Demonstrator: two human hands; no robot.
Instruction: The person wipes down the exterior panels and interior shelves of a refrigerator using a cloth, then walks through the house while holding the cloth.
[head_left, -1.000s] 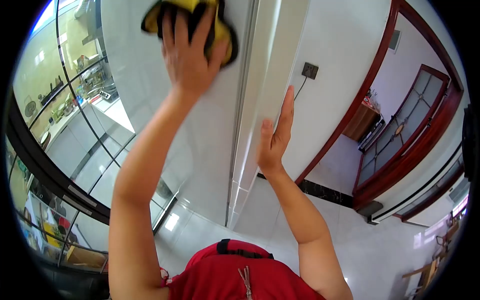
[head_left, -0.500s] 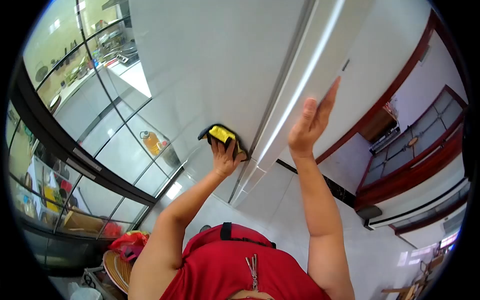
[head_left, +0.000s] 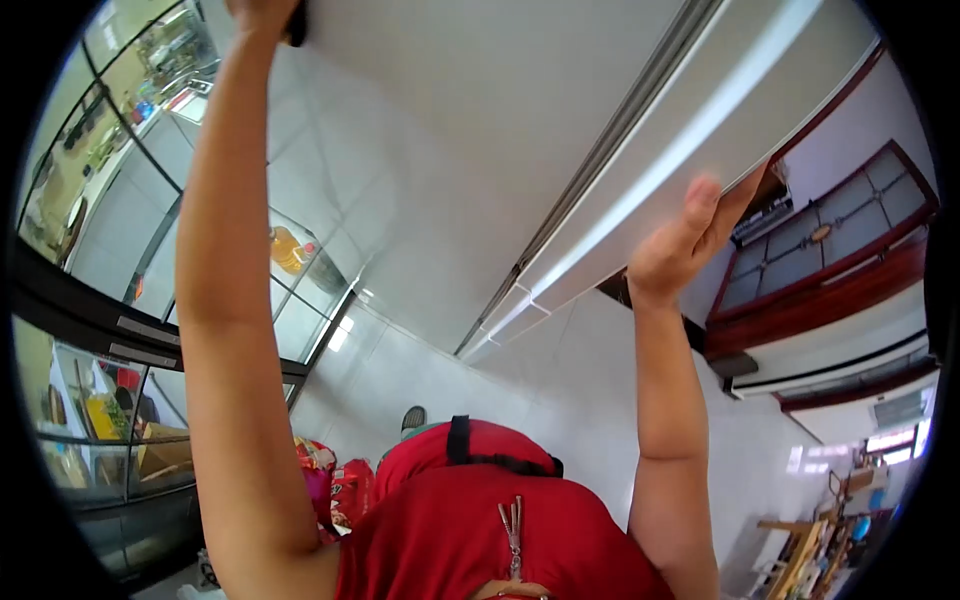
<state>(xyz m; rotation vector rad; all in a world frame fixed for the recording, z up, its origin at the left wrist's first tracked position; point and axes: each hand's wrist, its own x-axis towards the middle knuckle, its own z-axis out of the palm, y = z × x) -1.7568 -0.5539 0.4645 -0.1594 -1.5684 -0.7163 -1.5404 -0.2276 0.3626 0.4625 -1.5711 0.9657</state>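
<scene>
Only the wrist and lower part of my left hand [head_left: 262,14] show, high at the top left edge; its fingers are cut off by the frame. The black edge of the yellow and black cloth [head_left: 297,24] shows beside it, against the pale glossy wall panel [head_left: 440,130]. My right hand [head_left: 682,240] holds nothing. It rests at the pale vertical corner trim [head_left: 640,190], thumb raised and apart from the straight fingers.
A black-framed glass partition [head_left: 85,310] stands at the left, with kitchen things behind it. Bottles [head_left: 288,250] show through the glass. Red bags [head_left: 350,490] lie by my left side. A red-brown door [head_left: 825,235] and wooden furniture [head_left: 805,545] are at the right.
My left hand has swept from high on the panel down to its lower part, then far up and left with the cloth. The view has shifted; my right hand stays at the trim.
</scene>
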